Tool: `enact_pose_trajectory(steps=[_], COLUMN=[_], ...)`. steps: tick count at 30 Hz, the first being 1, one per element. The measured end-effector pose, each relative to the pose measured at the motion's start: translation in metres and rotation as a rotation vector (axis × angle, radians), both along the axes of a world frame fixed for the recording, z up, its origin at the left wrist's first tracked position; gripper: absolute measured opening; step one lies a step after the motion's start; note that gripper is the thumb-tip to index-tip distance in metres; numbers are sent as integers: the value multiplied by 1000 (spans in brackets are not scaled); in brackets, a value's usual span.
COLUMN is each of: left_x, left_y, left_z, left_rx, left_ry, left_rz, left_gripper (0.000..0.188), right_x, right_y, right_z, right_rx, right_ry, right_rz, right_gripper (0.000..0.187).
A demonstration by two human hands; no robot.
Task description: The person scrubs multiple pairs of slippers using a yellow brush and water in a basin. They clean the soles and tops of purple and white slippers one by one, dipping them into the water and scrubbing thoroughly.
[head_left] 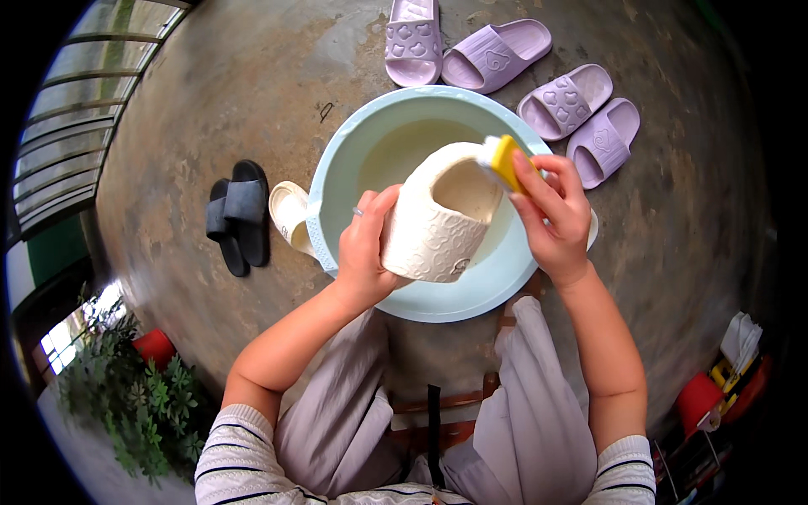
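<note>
- Scrubbing goes best with the cream slipper (433, 227) held as it is: over the basin (337, 168), its opening turned up toward the person, so drips should fall back into the water.
- The left hand (368, 252) is clamped on the slipper's side, thumb over the embossed strap; a firm hold there should stop it twisting under the strokes.
- The right hand (551, 215) is closed on a yellow brush (503, 160), whose pale working end touches the slipper's far rim; short strokes along that edge and into the opening would suit, I judge.
- Its mate (289, 215) lies on the floor, touching the basin's left rim.
- Black slippers (238, 215) sit further left; four lilac slippers (539, 76) lie beyond the basin.
- The floor (210, 101) is bare concrete.
</note>
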State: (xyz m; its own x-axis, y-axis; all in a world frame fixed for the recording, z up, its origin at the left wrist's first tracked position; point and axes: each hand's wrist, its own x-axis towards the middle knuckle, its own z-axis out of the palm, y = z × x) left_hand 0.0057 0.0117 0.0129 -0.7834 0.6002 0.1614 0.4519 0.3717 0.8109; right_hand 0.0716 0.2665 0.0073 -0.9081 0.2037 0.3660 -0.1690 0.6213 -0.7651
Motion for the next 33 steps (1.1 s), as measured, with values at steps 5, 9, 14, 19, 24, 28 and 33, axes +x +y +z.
enact_pose_trajectory(steps=[5, 9, 14, 19, 24, 28, 33], left_x=[6, 9, 5, 6, 2, 13, 3], left_y=[3, 2, -6, -6, -3, 4, -4], left_z=[2, -2, 0, -6, 2, -3, -4], left_rx=[-19, -206, 52, 120, 40, 77, 132], left_ry=[-127, -117, -378, -410, -303, -327, -277], left_rz=[-61, -137, 62, 121, 15, 0, -51], left_gripper=[70, 66, 59, 59, 75, 76, 70], right_x=[0, -24, 7, -8, 5, -13, 12], right_y=[-4, -13, 1, -13, -8, -18, -6], right_z=[8, 21, 14, 25, 30, 32, 41], right_rx=[9, 258, 321, 314, 307, 310, 349], right_ry=[-64, 5, -144, -157, -225, -162, -283], right_rz=[1, 177, 98, 175, 177, 150, 179], right_gripper=[51, 48, 46, 44, 43, 47, 43])
